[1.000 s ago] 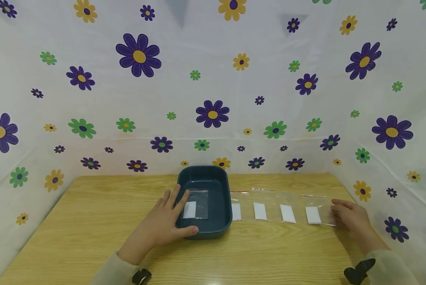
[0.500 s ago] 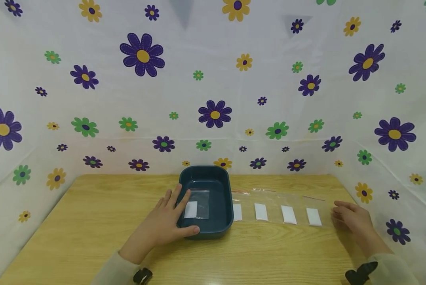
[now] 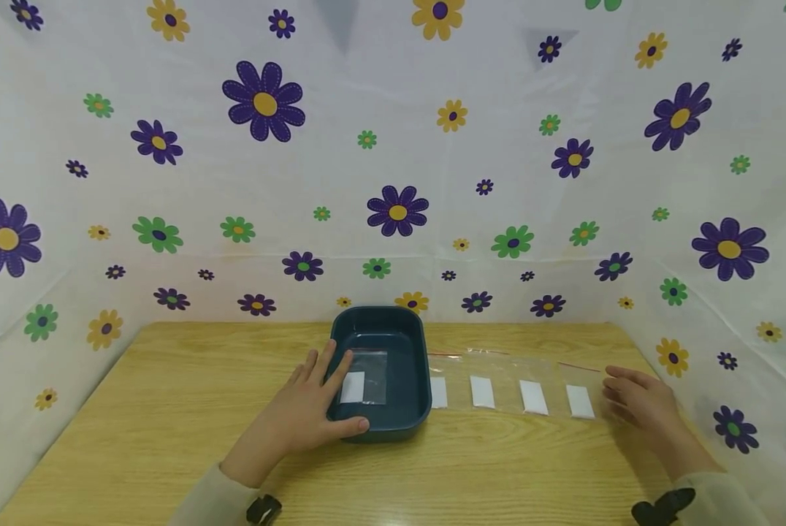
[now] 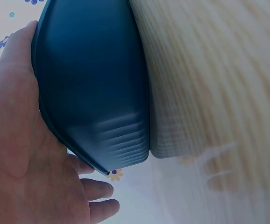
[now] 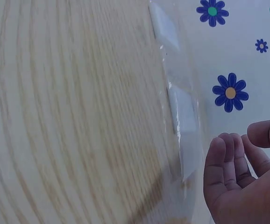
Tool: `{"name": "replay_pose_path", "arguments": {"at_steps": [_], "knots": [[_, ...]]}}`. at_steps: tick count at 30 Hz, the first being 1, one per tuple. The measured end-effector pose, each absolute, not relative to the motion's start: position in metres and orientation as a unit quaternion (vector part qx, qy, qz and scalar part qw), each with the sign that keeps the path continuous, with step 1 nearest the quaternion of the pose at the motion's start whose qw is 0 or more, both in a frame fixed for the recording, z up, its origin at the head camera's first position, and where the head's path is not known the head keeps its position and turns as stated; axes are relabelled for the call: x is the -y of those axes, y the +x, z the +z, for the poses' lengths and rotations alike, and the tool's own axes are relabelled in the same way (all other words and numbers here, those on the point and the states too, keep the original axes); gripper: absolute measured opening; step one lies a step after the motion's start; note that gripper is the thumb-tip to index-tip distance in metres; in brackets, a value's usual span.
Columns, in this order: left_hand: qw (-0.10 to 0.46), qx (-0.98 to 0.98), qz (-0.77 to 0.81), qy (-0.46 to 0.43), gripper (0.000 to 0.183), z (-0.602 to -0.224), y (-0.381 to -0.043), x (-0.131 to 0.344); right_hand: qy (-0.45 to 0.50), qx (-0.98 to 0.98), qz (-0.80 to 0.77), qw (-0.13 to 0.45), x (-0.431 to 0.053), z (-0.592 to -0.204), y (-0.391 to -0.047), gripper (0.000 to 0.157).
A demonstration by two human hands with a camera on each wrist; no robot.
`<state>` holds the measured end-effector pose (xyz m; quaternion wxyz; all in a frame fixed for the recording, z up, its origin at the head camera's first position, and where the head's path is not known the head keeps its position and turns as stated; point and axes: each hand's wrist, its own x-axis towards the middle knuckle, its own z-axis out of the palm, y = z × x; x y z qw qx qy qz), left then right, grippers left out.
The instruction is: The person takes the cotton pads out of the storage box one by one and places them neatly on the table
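My left hand (image 3: 304, 409) rests on the left rim of a dark teal plastic tub (image 3: 407, 380), fingers spread and straight. In the left wrist view, its palm lies along the tub's rim. A clear zip bag (image 3: 375, 387) with a white rectangular piece lies inside the tub. To the tub's right, several similar bags lie in a row; the nearest bag (image 3: 438, 392) is partly hidden by the tub wall. My right hand (image 3: 641, 400) hovers just right of the rightmost bag (image 3: 580, 401), fingers loosely bent and holding nothing, as the right wrist view also shows.
All stands on a wood-grain table (image 3: 189, 394). A white flower-print cloth (image 3: 327, 175) rises behind it and along both sides. Dark wrist mounts (image 3: 263, 509) sit on both sleeves.
My right hand has let go of the rightmost bag's edge, and that bag now lies flat. The hand has shifted slightly over the table. My left hand stays on the tub.
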<state>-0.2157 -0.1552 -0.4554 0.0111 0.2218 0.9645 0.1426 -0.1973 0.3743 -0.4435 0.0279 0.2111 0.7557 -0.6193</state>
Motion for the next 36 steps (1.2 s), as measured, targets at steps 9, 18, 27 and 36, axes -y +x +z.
{"name": "replay_pose_path", "arguments": {"at_steps": [9,18,27,36], "knots": [[0.007,-0.964,0.144,0.226,0.112,-0.455,-0.216,0.155,0.158,-0.754,-0.637,0.044,-0.351,-0.434,-0.196,0.057],[0.005,-0.965,0.137,0.222,0.114,-0.456,-0.218,0.155,0.099,-0.773,-0.624,0.056,-0.317,-0.428,-0.198,0.058],[0.004,-0.965,0.137,0.223,0.114,-0.458,-0.218,0.155,0.075,-0.769,-0.632,0.065,-0.281,-0.427,-0.201,0.053],[0.006,-0.965,0.139,0.224,0.113,-0.456,-0.216,0.156,0.056,-0.761,-0.642,0.075,-0.251,-0.423,-0.204,0.049]]}}
